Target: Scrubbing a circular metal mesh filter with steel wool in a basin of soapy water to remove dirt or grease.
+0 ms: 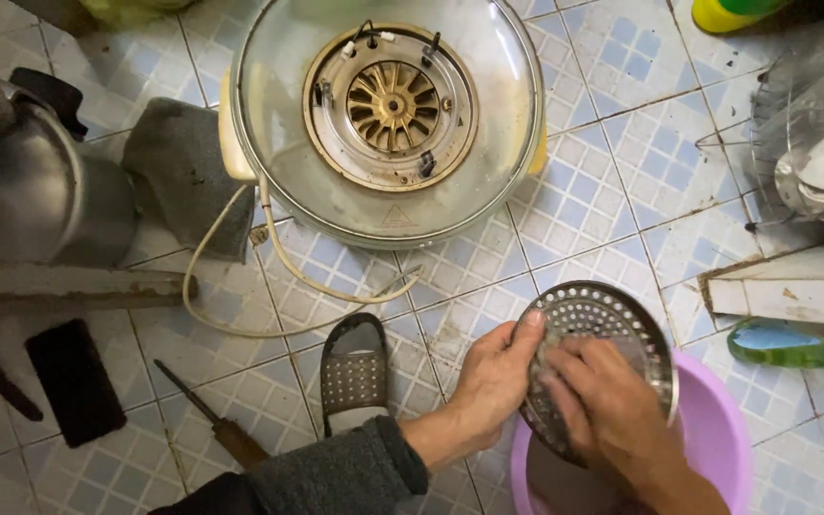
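My left hand [493,377] grips the left rim of a round perforated metal tray [612,319], holding it tilted over a pink plastic basin [717,429]. My right hand [607,405] presses a small greyish scrubbing pad [547,345] against the tray's face, with its fingers curled on the pad. Most of the pad is hidden under my fingers. The tray's lower edge sits inside the basin.
A large glass oven lid with a fan and heating element [388,110] lies upturned on the tiled floor, its cord [269,277] trailing. Nearby are a slipper [355,372], a screwdriver [212,415], a metal pot [35,195], a green bottle [784,345] and a wire rack [803,143].
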